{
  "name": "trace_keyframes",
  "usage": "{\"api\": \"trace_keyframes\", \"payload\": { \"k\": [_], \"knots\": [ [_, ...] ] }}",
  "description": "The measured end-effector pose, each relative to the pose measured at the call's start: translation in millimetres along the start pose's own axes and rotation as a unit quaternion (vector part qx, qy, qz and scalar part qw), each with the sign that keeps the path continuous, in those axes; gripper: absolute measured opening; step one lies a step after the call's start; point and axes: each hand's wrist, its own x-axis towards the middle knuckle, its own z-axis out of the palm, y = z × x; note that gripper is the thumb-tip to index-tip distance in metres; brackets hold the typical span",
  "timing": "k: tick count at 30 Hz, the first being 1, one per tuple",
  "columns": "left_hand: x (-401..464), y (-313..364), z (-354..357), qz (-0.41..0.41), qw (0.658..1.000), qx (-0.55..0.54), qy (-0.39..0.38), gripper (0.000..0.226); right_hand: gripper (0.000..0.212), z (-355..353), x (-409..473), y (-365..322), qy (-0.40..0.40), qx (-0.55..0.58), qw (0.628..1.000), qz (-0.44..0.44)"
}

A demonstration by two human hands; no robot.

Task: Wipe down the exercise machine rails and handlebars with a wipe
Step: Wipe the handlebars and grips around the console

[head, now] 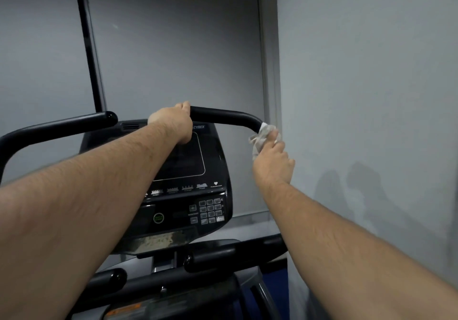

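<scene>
Gripping the inner end of the right handlebar (223, 116), the left hand (173, 121) has its fingers curled over the black tube, most likely to brace the person while they work. The right hand (272, 161) holds a crumpled white wipe (262, 136) bunched around the same bar where it bends downward near the wall (371, 96), so the cloth covers the tube on all sides; how far the fingers close behind it is hard to tell from here. Between the arms sits the dark console (198, 171) with its keypad. The left handlebar (62, 124) and the lower grips (210, 255) lie untouched, probably awaiting their turn.
</scene>
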Motion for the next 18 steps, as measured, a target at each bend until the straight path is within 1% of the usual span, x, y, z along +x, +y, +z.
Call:
{"api": "trace_keyframes", "payload": {
  "k": [3, 6, 8, 9, 10, 12, 14, 16, 17, 18],
  "knots": [
    [-2.3, 0.7, 0.1, 0.009, 1.0, 0.005, -0.004, 0.081, 0.087, 2.9, -12.2, 8.0, -0.016, 0.016, 0.999, -0.024],
    [-5.6, 0.2, -0.9, 0.008, 1.0, -0.01, -0.026, 0.091, 0.088, -1.6, -21.9, 14.0, -0.036, 0.02, 0.999, -0.029],
    [-15.1, 0.7, 3.4, -0.002, 0.999, -0.039, -0.032, 0.094, 0.082, -6.4, -31.4, 13.1, -0.045, 0.008, 0.998, -0.039],
    [-22.4, 1.7, 7.1, -0.008, 0.997, -0.06, -0.039, 0.095, 0.077, -7.8, -37.8, 11.3, -0.037, 0.002, 0.998, -0.054],
    [-32.3, 3.8, 11.5, -0.01, 0.995, -0.082, -0.052, 0.094, 0.071, -7.5, -46.3, 9.0, -0.025, 0.0, 0.997, -0.079],
    [-57.0, 8.6, 29.4, 0.008, 0.99, -0.107, -0.096, 0.085, 0.061, -0.7, -70.5, 5.3, -0.02, 0.01, 0.989, -0.144],
    [-84.7, 10.5, 55.6, 0.036, 0.981, -0.11, -0.157, 0.074, 0.053, 11.6, -103.7, 5.6, -0.061, 0.037, 0.982, -0.177],
    [-110.1, 5.4, 86.3, 0.054, 0.972, -0.088, -0.21, 0.069, 0.043, 25.1, -139.3, 9.3, -0.122, 0.067, 0.976, -0.17],
    [-122.0, 2.2, 97.9, 0.059, 0.971, -0.082, -0.215, 0.067, 0.042, 30.2, -155.7, 11.7, -0.141, 0.08, 0.973, -0.162],
    [-132.7, -1.4, 107.5, 0.06, 0.976, -0.088, -0.191, 0.063, 0.046, 33.8, -169.9, 12.2, -0.146, 0.09, 0.973, -0.153]
  ]
}}
